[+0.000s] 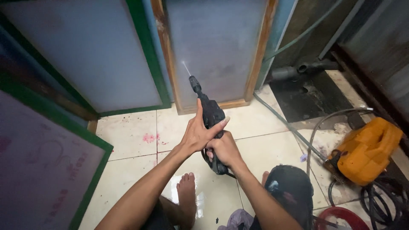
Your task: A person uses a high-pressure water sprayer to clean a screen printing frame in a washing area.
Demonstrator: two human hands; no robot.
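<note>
A black spray gun (210, 114) is held out in front of me, its nozzle aimed at a wooden-framed mesh screen (215, 47) that leans against the wall. A thin jet of water leaves the nozzle toward the screen. My right hand (223, 150) is wrapped around the gun's grip. My left hand (199, 133) rests against the side of the gun's body, thumb up and fingers stretched across it. A dark hose hangs from below the grip.
Green-framed screens (81, 51) lean at the left, another (42, 166) close by at the lower left. An orange pressure washer (366, 150) with coiled hoses sits at the right. The white tile floor (128, 132) is wet with pink stains. My bare foot (186, 191) and knee show below.
</note>
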